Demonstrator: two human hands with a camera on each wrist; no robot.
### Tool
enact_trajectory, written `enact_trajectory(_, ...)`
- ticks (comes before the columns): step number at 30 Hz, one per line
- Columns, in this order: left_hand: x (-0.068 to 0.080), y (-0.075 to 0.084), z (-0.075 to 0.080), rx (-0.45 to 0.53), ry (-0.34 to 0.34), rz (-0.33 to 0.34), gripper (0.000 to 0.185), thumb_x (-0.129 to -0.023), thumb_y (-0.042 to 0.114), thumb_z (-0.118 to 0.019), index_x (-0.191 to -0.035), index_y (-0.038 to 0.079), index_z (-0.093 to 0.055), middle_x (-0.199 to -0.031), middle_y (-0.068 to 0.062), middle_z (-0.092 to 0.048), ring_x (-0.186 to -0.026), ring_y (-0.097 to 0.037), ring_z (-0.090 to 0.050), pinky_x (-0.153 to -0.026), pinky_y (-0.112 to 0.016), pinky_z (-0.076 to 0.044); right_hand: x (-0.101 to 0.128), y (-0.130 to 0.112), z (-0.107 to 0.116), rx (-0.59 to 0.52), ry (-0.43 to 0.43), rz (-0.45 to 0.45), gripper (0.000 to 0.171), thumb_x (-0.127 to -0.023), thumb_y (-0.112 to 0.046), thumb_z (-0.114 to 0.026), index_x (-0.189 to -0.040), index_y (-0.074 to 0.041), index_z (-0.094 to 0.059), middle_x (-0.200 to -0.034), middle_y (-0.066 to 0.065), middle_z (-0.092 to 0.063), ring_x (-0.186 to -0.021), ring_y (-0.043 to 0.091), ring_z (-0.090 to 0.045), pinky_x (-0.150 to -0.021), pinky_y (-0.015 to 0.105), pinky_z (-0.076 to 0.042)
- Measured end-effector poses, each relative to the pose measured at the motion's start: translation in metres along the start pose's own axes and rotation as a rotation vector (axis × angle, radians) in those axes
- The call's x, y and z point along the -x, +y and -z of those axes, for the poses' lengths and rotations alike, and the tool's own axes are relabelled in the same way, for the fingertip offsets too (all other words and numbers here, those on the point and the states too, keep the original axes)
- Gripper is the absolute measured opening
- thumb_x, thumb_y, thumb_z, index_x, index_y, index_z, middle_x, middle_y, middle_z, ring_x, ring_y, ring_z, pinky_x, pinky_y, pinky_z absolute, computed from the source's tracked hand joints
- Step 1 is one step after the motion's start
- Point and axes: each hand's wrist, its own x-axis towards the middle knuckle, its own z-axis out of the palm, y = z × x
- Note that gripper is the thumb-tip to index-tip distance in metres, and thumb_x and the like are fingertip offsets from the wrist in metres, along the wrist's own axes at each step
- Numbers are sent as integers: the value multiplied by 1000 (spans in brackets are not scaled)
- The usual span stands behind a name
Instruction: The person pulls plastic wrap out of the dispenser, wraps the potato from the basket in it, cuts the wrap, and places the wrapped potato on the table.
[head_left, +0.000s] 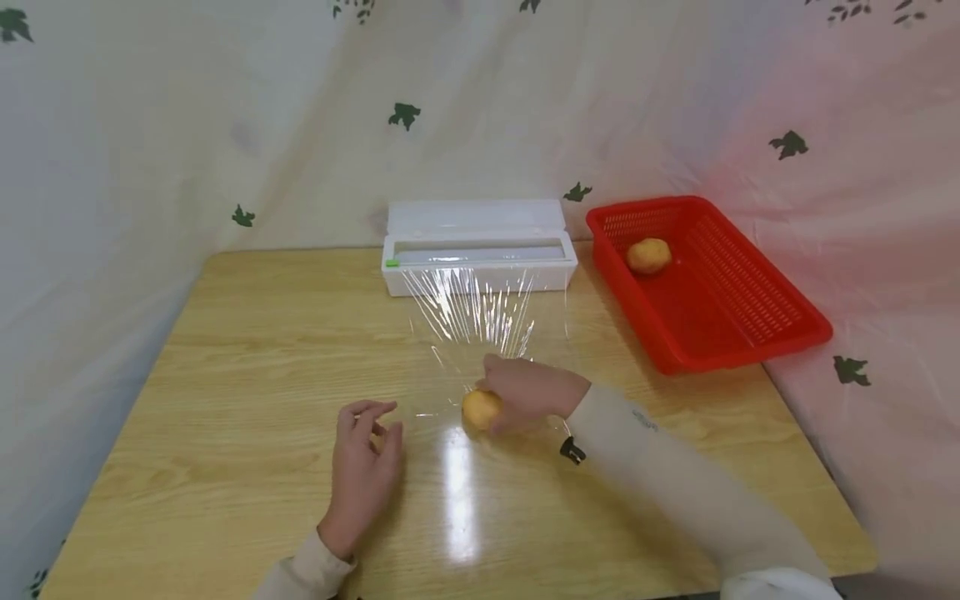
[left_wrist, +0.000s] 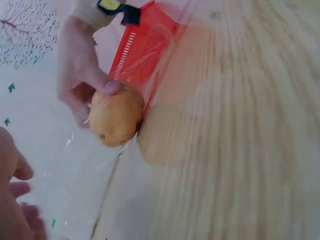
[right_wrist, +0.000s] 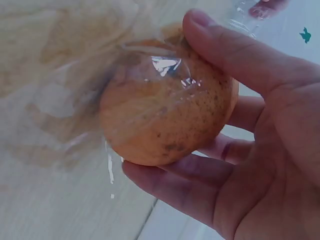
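Note:
My right hand [head_left: 534,390] grips a potato [head_left: 481,409] at the middle of the table, thumb on one side and fingers on the other. In the right wrist view the potato [right_wrist: 167,107] has dark specks, and clear cling film [right_wrist: 165,65] lies against it. The film [head_left: 487,312] stretches in shiny creases from a white dispenser box [head_left: 480,275] toward the potato. My left hand [head_left: 365,467] is apart, to the left of the potato, with loosely bent fingers and nothing in them.
A red plastic basket [head_left: 675,354] stands at the right with another potato [head_left: 648,256] inside. The dispenser's lid [head_left: 476,217] is raised against the patterned cloth backdrop [head_left: 300,125]. A small black clip [head_left: 572,451] is at my right sleeve. The wooden table [head_left: 247,375] lies beneath.

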Motion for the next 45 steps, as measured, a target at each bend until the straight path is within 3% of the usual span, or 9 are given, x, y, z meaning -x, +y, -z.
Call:
enact_trajectory(4, -3, 14, -19, -182, 67, -395, 12, -88, 2, -62, -96, 0, -69, -99, -16, -58, -84, -29, -57, -65, -39, -47, -8, 12, 6, -53, -45, 15, 35, -75, -32, -88, -99, -11, -74, -92, 2, -50, -77, 14, -47, -67, 29, -44)
enact_trajectory(7, -6, 27, -40, -342, -67, -653, 17, -91, 15, -57, -96, 5, -70, -98, -11, -63, -92, -32, -60, -73, -46, -47, -10, 20, 8, -85, -64, -5, 26, -76, -32, -88, -92, -16, -73, -88, 0, -51, -77, 13, -46, -68, 28, -44)
enact_trajectory(9, -7, 32, -53, -468, -176, -735, 21, -94, 22, -56, -100, 7, -69, -102, -9, -63, -100, -31, -59, -79, -47, -46, -11, 24, 9, -93, -75, -7, 20, -79, -30, -85, -90, -18, -73, -84, -2, -51, -75, 12, -47, -67, 27, -43)
enact_trajectory(15, -13, 33, -77, -714, -256, -776, 17, -94, 11, -45, -94, 9, -62, -103, -8, -58, -105, -29, -57, -83, -48, -45, -18, 30, 7, -155, -119, 71, 5, -81, -10, -76, -81, -14, -73, -70, -5, -50, -63, 9, -47, -57, 24, -41)
enact_trajectory(23, -17, 21, -89, -722, -207, -801, 26, -100, 8, -34, -101, 8, -60, -111, -7, -63, -96, -24, -60, -76, -43, -44, -21, 35, -1, -228, -219, 16, 20, -76, 4, -72, -81, -15, -75, -62, -9, -56, -55, 7, -49, -52, 22, -43)
enact_trajectory(29, -21, 13, -93, -700, -188, -824, 26, -100, 14, -42, -113, 7, -64, -105, -4, -64, -83, -19, -60, -78, -40, -46, -19, 33, -6, -246, -199, 49, 17, -75, -17, -88, -83, -13, -74, -69, -8, -58, -60, 7, -51, -57, 23, -47)
enact_trajectory(37, -34, 17, -84, -641, -310, -756, 31, -90, 23, -73, -117, 9, -67, -112, -5, -65, -94, -22, -63, -85, -41, -44, 12, 50, 1, -444, 39, -122, 73, -80, -32, -85, -143, -7, -56, -123, 8, -64, -110, 23, -61, -89, 37, -53)
enact_trajectory(40, -40, 19, -81, -661, -332, -732, 35, -89, 22, -74, -120, 9, -66, -114, -5, -65, -96, -23, -63, -86, -41, -44, 33, 57, -2, -586, 176, -160, 55, -86, -24, -81, -133, -4, -61, -114, 7, -67, -105, 24, -63, -87, 40, -54)
enact_trajectory(45, -46, 22, -76, -657, -321, -737, 33, -88, 20, -72, -119, 10, -66, -111, -4, -64, -93, -22, -62, -83, -41, -44, 49, 65, -26, -602, 168, -109, 21, -88, -12, -78, -106, -8, -67, -85, -5, -69, -79, 13, -64, -75, 30, -54)
